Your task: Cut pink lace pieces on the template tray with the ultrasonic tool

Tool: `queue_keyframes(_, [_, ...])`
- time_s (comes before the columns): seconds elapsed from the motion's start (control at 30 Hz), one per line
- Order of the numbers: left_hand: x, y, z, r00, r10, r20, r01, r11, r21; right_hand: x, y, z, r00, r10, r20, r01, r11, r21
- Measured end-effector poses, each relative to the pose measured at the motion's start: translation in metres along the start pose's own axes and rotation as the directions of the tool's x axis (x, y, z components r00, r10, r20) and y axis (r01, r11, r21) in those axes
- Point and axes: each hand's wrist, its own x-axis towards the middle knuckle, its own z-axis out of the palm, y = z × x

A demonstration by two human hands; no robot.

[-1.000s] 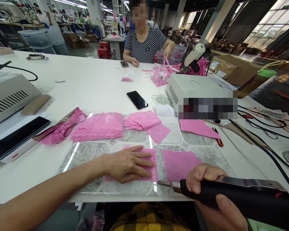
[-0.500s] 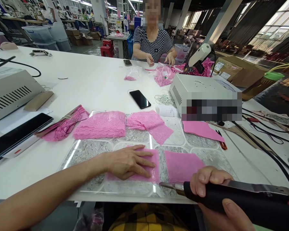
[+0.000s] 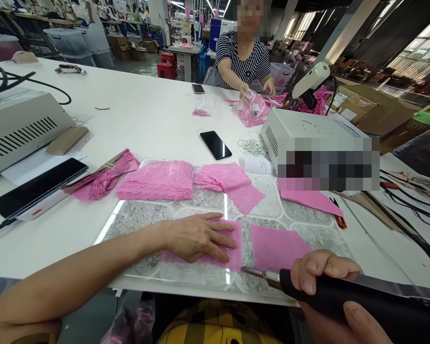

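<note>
My left hand [image 3: 202, 239] lies flat, fingers spread, on a thin pink fabric piece [image 3: 237, 251]. In my right hand [image 3: 327, 274] is a black-handled tool [image 3: 290, 283] with a slim metal tip, which rests at or very close to that piece's lower right corner. Just right of it lies a second pink piece [image 3: 277, 246]. Both pieces are on a grey stone-patterned mat [image 3: 138, 222] under a clear glossy surface. Behind my left hand sit a stack of pink lace pieces [image 3: 155, 181] and a looser pink lace heap [image 3: 232, 184].
A pale metal box [image 3: 315, 124] stands back right, with dark cables [image 3: 404, 224] beside it. Another vented box [image 3: 25, 124] and a tablet-like device [image 3: 39, 186] are at left. A black phone [image 3: 215, 145] lies mid-table. Opposite, a co-worker [image 3: 241, 59] handles a plastic bag [image 3: 252, 112].
The whole view has shifted slightly. My hands and the tool tip keep almost the same place at the fabric. The co-worker's hand has moved onto the plastic bag.
</note>
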Motion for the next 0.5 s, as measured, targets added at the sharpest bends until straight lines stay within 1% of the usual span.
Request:
queue_keyframes(0.1, [0.0006, 0.0009, -0.0009, 1.0, -0.015, -0.008, 0.015, 1.0, -0.025, -0.0012, -0.0015, 0.0023, 1.0, 0.02, -0.003, -0.02, 1.0, -0.007])
queue_keyframes(0.2, [0.0001, -0.0006, 0.0011, 0.999, 0.007, -0.046, -0.009, 0.999, -0.034, -0.002, -0.0022, 0.0026, 0.999, 0.036, -0.001, -0.036, 0.999, -0.006])
queue_keyframes(0.33, [-0.0008, -0.003, 0.0044, 0.999, 0.031, -0.035, -0.031, 0.999, -0.007, -0.0019, -0.0028, 0.0039, 0.999, 0.039, 0.007, -0.039, 0.999, -0.015])
queue_keyframes(0.43, [-0.0008, -0.0031, 0.0045, 1.0, 0.02, -0.021, -0.02, 1.0, 0.0, -0.0001, -0.0018, 0.0044, 0.999, 0.015, 0.035, -0.014, 1.0, -0.028])
queue_keyframes(0.5, [-0.0006, -0.0028, 0.0041, 1.0, 0.022, -0.017, -0.022, 1.0, 0.007, 0.0017, -0.0005, 0.0035, 0.998, -0.025, 0.062, 0.028, 0.999, -0.034])
